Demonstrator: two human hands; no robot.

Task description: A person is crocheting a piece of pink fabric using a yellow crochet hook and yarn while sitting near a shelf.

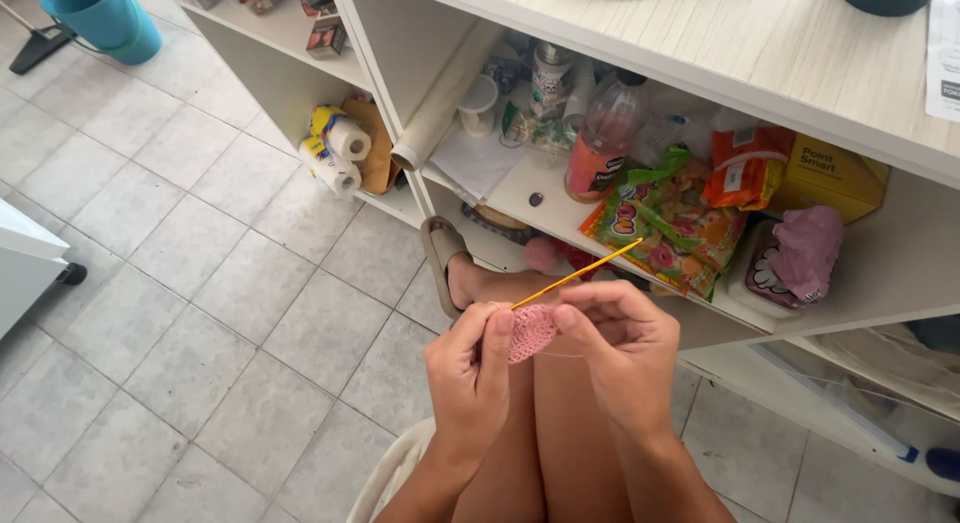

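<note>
Pink crochet piece point(531, 331) in left hand point(468, 373) pinch grip, yellow hook point(577, 274) between right hand point(620, 353) fingers, both above knees.

A white open shelf unit point(560, 198) stands on a floor of pale grey tiles point(190, 283). On its shelf board lie a bottle of pink liquid point(600, 133), a white cup point(478, 105), bright candy bags point(665, 223), an orange snack packet point(745, 168), a yellow box point(830, 178) and a container holding pink yarn point(795, 258). A long paper roll point(440, 103) leans across it. Paper towel rolls point(335, 148) sit on the lowest board. On the tiles stand a turquoise bucket point(100, 18) and what appears to be a broom head point(40, 48).
</note>
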